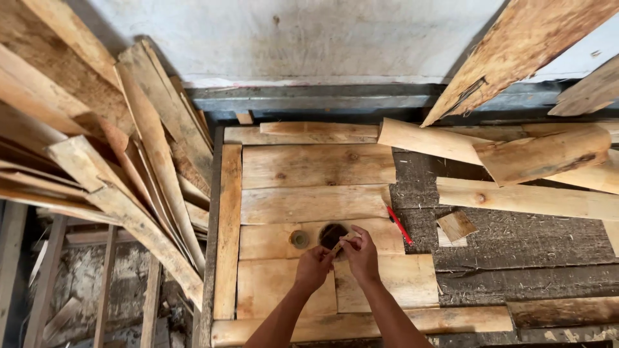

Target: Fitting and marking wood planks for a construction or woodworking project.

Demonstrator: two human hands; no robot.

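While the left hand [314, 267] and right hand [361, 256] meet over the dark hole [330, 233] in the plank panel [316, 206], fingers of both pinch a small wood piece [343, 242].

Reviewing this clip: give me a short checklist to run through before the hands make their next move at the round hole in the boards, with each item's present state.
1. Both hands at the work: ok. Left hand and right hand meet at the round hole.
2. Small wooden stick gripped: ok, pinched between the fingers of both hands over the hole's edge.
3. Hole unobstructed: cannot tell, the hands cover part of it.
4. Red pencil within reach: ok, lying just right of the boards.
5. Small round piece clear of the hands: ok, left of the hole, untouched.
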